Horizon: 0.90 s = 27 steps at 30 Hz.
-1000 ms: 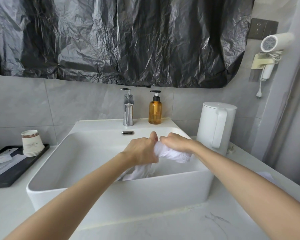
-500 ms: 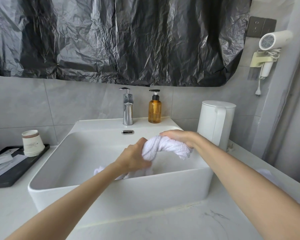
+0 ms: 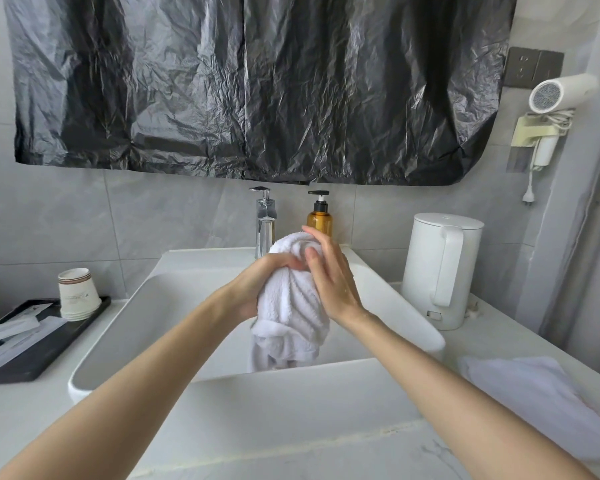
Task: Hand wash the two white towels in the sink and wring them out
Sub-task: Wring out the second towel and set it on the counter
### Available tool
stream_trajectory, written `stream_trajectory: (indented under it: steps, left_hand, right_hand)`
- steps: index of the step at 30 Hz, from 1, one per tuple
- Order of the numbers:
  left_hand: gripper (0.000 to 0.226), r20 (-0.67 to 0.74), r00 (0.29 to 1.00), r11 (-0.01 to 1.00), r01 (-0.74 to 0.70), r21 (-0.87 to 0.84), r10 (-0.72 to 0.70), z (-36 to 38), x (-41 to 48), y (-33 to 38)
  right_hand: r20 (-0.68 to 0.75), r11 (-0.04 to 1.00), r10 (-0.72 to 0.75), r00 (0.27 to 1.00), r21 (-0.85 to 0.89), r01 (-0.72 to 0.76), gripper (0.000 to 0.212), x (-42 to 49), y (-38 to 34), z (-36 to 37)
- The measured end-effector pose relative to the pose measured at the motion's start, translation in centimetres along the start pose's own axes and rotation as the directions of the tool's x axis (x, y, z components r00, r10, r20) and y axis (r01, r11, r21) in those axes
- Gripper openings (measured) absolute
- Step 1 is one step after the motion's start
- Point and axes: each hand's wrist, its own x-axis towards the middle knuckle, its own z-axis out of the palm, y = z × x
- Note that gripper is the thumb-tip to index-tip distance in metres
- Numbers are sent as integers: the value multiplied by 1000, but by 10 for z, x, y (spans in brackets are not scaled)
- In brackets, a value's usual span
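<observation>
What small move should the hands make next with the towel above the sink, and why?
Probably a firm twist, hands turning opposite ways. The left hand and right hand both grip the white towel, which is bunched upright above the sink with its lower end hanging loose, so water would likely fall into it.

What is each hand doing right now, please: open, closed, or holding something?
Left hand: closed, gripping the twisted white towel.
Right hand: closed on the same towel near its top, thumb pressed against its front.
</observation>
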Motion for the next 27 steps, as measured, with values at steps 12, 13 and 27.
stream_trajectory:
  steps: [12, 13, 27]
  left_hand:
    - [40, -157, 987, 591, 105, 800, 37, -18, 13, 2]
    - [37, -151, 984, 429, 98, 898, 92, -18, 12, -2]
    - [35, 511, 698, -668, -62, 741, 502, -39, 23, -53]
  right_hand:
    - [235, 910, 109, 966, -414, -2, 71, 13, 2, -35]
    - [313, 890, 158, 937, -457, 2, 73, 15, 0, -39]
    - [673, 694, 670, 313, -418, -586, 34, 7, 6, -33]
